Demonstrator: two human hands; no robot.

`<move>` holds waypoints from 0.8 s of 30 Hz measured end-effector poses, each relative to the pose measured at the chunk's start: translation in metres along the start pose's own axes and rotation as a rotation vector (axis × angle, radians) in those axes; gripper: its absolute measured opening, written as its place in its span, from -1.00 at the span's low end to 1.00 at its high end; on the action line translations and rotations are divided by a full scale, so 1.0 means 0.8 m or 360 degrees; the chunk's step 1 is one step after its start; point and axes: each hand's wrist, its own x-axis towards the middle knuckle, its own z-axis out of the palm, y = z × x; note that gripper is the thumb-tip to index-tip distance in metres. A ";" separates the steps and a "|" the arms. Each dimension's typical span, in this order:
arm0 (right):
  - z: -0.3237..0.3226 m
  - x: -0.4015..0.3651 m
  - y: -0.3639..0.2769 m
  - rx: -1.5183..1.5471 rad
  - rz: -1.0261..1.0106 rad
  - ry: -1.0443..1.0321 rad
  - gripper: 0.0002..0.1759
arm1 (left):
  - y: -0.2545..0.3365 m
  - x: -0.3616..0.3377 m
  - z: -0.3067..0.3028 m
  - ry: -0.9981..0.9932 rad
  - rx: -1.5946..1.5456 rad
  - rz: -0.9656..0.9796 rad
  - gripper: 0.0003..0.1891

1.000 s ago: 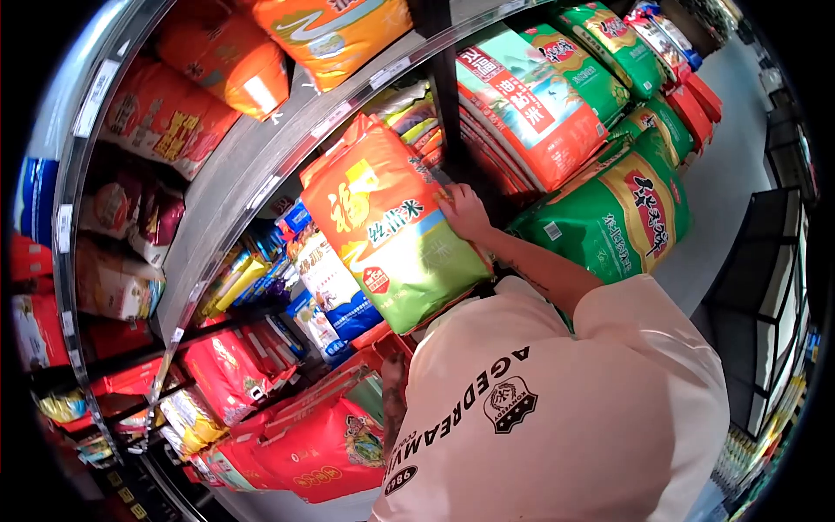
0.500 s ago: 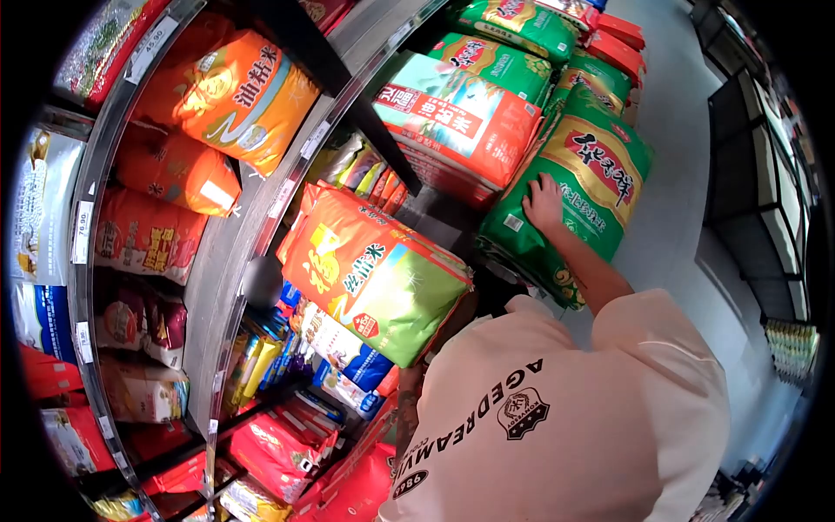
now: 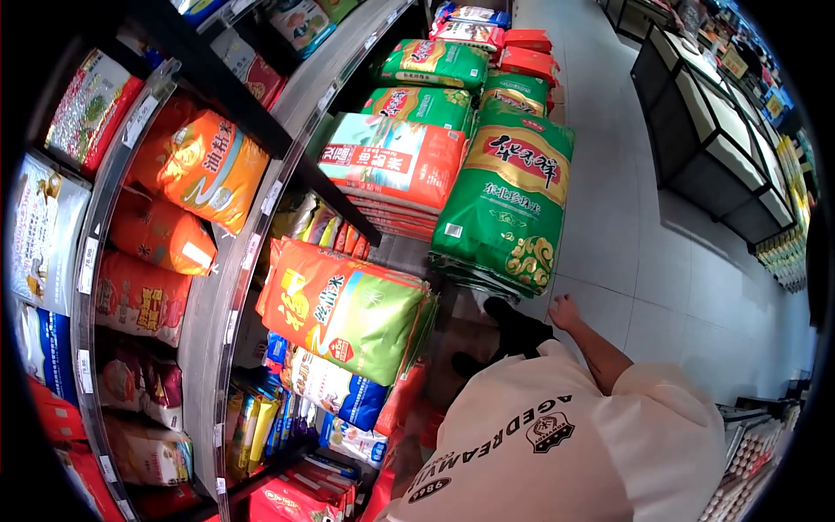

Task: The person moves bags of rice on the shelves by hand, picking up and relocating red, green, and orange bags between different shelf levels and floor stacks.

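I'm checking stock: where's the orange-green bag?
The orange-green bag lies left of centre in the head view, just above the white-blue bag.

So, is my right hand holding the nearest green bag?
No, your right hand shows past the lower corner of the nearest green bag, against the floor tiles.

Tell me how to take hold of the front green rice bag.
Probably by both near-end corners of the front green rice bag, coming from your side: it lies printed face up, that end looks unblocked, and another green bag adjoins its far end.
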 end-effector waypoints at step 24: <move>-0.217 0.027 0.553 0.0447 0.0708 0.0233 -0.58 | 0.647 0.298 -0.046 0.1288 0.0419 0.0354 -0.59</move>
